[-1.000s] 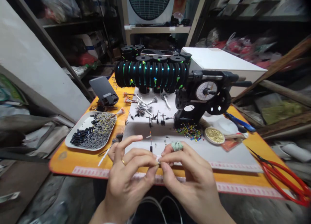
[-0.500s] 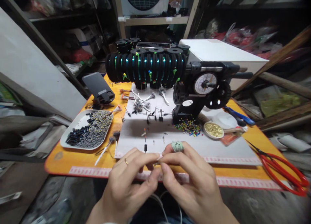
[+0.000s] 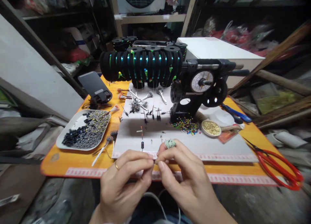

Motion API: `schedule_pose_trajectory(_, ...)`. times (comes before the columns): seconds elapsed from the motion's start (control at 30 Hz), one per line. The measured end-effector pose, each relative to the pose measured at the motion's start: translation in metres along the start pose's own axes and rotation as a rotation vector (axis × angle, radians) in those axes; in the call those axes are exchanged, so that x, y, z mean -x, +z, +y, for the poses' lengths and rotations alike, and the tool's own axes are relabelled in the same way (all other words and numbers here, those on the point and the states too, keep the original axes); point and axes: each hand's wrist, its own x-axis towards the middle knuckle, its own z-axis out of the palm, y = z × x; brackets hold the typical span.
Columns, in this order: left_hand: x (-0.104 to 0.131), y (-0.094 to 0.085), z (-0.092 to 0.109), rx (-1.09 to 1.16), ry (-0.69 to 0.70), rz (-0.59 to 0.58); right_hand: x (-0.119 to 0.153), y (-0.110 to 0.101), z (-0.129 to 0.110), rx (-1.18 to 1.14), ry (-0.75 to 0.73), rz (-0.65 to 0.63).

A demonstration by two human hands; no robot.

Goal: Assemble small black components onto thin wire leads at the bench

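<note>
The orange table (image 3: 54,167) has its near edge running beneath both hands. The black machine (image 3: 188,104) stands beyond them on the white board (image 3: 218,151), which is bare right of the right hand (image 3: 187,182). The handles of the red scissors (image 3: 279,162) jut past the table's right edge. The left hand's (image 3: 126,182) fingers are closed, their hold hidden; the right's pinch a tiny piece (image 3: 155,161) between the hands, mostly covered, its shape unclear

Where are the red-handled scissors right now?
In the head view, the red-handled scissors lie at the right end of the orange table, nearer the person than the blue-handled tool.
</note>
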Motion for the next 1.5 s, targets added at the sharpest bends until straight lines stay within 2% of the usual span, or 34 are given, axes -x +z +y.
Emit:
schedule_pose_trajectory(0.1,0.002,0.001,-0.001,-0.003,-0.053,0.045,0.0,0.001,0.0,-0.11,0.084,-0.045)
schedule_pose_trajectory(0.2,0.003,0.003,-0.003,0.029,-0.044,0.071,0.0,0.004,0.0,-0.275,0.145,-0.081)
schedule_pose_trajectory(0.33,0.002,0.002,-0.001,0.022,-0.032,0.031,-0.002,0.007,0.003,-0.377,0.213,-0.072)
schedule_pose_trajectory(0.47,-0.001,-0.001,0.003,-0.02,-0.041,-0.014,0.001,0.008,0.007,-0.374,0.231,-0.079)
schedule_pose_trajectory(0.77,-0.007,-0.005,0.006,-0.146,0.005,-0.131,0.003,0.005,0.007,-0.123,0.053,-0.024)
schedule_pose_trajectory(0.9,0.0,-0.001,0.003,-0.047,-0.094,-0.067,0.001,0.005,0.006,-0.091,-0.012,0.024)
schedule_pose_trajectory(1.0,0.004,0.003,0.001,0.05,-0.177,-0.027,0.002,0.006,0.005,-0.094,0.008,0.018)
schedule_pose_trajectory(1.13,0.005,0.006,0.0,0.111,-0.212,-0.014,0.003,0.004,0.004,-0.127,0.037,0.006)
schedule_pose_trajectory(1.33,0.002,0.011,0.003,0.223,-0.274,0.066,0.002,0.001,-0.002,-0.112,0.064,-0.038)
schedule_pose_trajectory(1.5,0.004,0.011,0.006,0.236,-0.219,0.125,0.002,0.006,-0.009,0.035,-0.121,0.039)
